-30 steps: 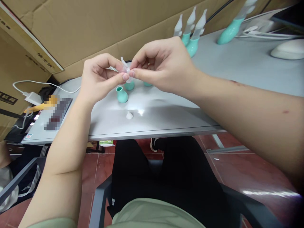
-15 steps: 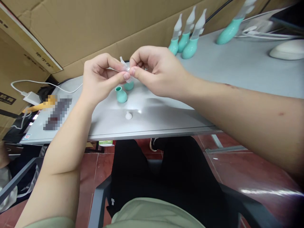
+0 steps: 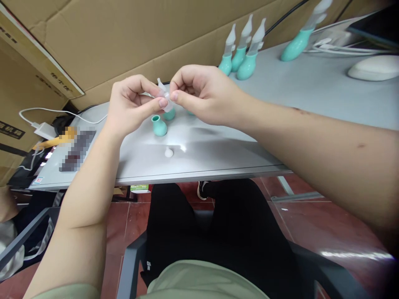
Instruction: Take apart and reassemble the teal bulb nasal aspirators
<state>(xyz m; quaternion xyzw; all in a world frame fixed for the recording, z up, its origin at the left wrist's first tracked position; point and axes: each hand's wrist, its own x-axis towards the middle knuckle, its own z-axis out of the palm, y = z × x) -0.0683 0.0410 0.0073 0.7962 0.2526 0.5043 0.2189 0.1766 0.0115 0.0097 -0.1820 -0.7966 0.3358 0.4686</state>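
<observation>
My left hand (image 3: 132, 101) pinches a clear plastic nasal aspirator tube (image 3: 167, 101) with a pale pointed tip, held tilted above the table. At the tube's right side, my right hand (image 3: 207, 93) has thumb and forefinger pressed together. Whatever sits between those fingertips is too small or hidden to make out. Below the hands stands an open-necked teal bulb (image 3: 159, 127). Another teal bulb (image 3: 170, 114) shows partly behind the tube, and a bit of teal peeks out under my right hand. Closer to the front edge lies a small white tip-shaped piece (image 3: 168, 152).
Three assembled nasal aspirators (image 3: 247, 68) stand at the back, with another aspirator (image 3: 297, 43) leaning farther right. A white mouse (image 3: 375, 67) lies at the right. At left are a white charger (image 3: 45, 130) and a blurred dark object (image 3: 77, 151). Cardboard (image 3: 124, 37) backs the table.
My left thumb has drawn slightly left, so more of the clear tube shows between the hands. The right hand keeps its pinch. The whole view has shifted a little.
</observation>
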